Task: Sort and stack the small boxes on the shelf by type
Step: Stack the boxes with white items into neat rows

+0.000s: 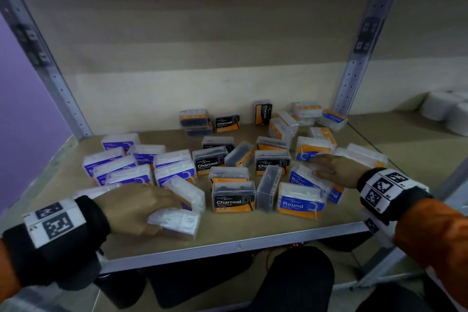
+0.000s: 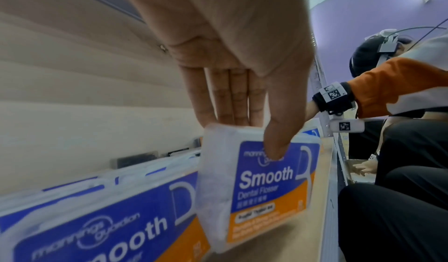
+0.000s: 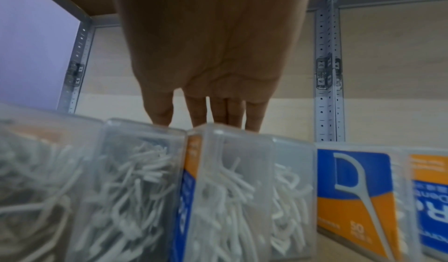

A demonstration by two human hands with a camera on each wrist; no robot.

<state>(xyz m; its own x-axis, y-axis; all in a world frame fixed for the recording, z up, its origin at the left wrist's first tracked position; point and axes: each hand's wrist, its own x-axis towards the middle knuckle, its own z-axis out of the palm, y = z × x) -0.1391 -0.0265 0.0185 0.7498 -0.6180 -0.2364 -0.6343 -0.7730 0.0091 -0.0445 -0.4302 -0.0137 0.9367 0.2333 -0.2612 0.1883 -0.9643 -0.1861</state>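
**Gripping a Smooth box at the shelf's front-left edge**

Pinching it between thumb on the label and four fingers behind, the left hand (image 1: pixel 131 206) holds a Smooth box (image 2: pixel 264 187) tilted, near the front edge of the shelf (image 1: pixel 253 225) toward its left end. The box is a small, frosted clear plastic case, rectangular with rounded corners, packed with white floss picks; its face label is purple above and orange below, printed "Smooth Dental Flosser" with a white pick outline.

Just to its left and behind it stand more Smooth boxes (image 1: pixel 119 162) of the same make, crowded close along the left side of the shelf, some leaning on one another. In the middle sit the Charcoal boxes (image 1: pixel 233 196), dark inside with black-and-orange labels; some lie flat, one stands on end near the back edge.

Toward the right edge the Round boxes (image 1: pixel 301 201) carry blue-and-orange labels. The right hand (image 1: pixel 334 168) rests there with fingers nearly straight and together, fingertips on the top of one Round box; whether the thumb grips it I cannot tell. More clear boxes lie jumbled at the back-right corner beside a perforated metal upright (image 1: pixel 354 58).

The shelf board is pale wood-grain with a grey metal front rail. Both wrists wear black bands bearing square markers; the sleeves are orange.
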